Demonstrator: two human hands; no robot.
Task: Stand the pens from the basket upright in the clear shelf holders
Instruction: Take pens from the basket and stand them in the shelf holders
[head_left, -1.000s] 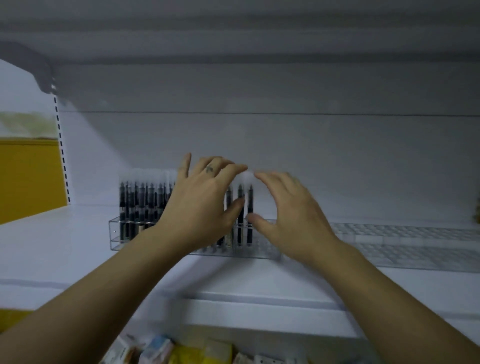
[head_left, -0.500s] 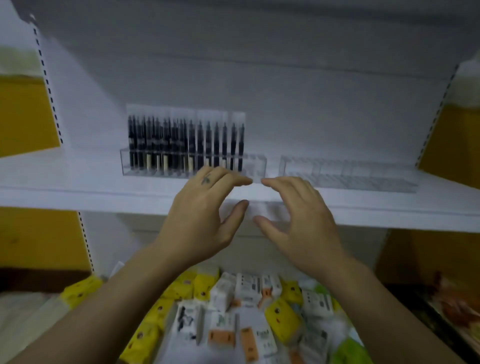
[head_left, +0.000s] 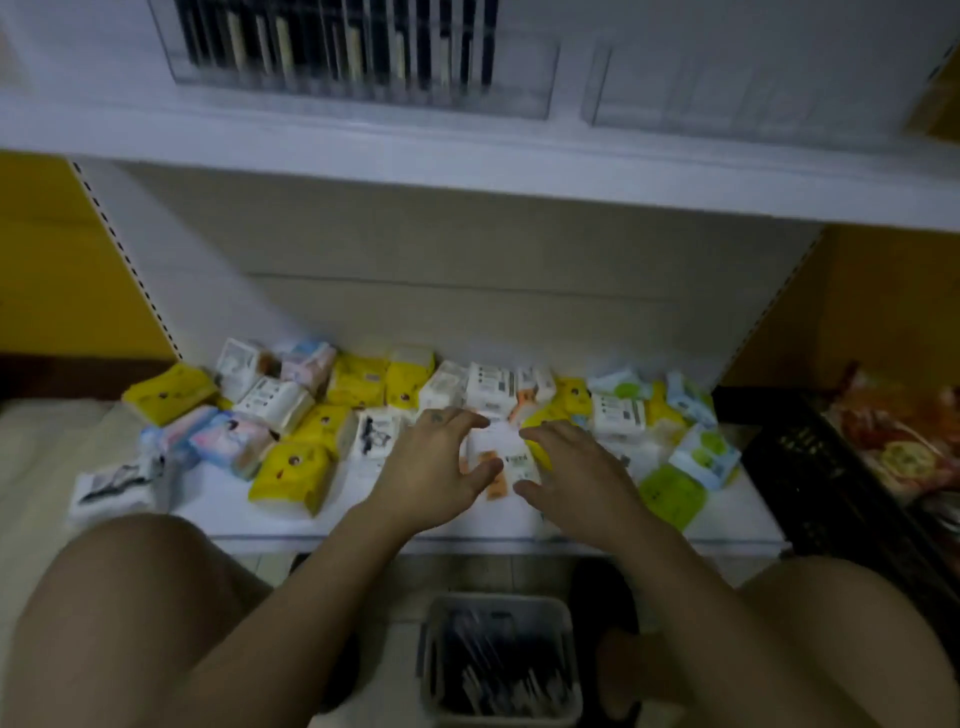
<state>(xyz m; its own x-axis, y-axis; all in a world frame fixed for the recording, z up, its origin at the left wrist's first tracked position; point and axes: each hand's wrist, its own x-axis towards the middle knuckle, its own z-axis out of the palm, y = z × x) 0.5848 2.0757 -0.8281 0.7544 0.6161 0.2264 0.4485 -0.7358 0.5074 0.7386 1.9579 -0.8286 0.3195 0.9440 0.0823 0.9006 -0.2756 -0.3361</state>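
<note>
A grey basket of dark pens sits on the floor between my knees. On the upper shelf, a clear holder carries several upright black pens; a second clear holder stands to its right with no pens in it. My left hand and my right hand hover side by side, empty, fingers loosely bent, in front of the lower shelf and well above the basket.
The lower white shelf holds several small packs in yellow, white, blue and green. A black crate stands at the right with colourful packets beyond it. My bare knees flank the basket.
My view has swung down from the upper shelf to the lower shelf and the floor. Both hands have come away from the pen holder and dropped lower, still empty.
</note>
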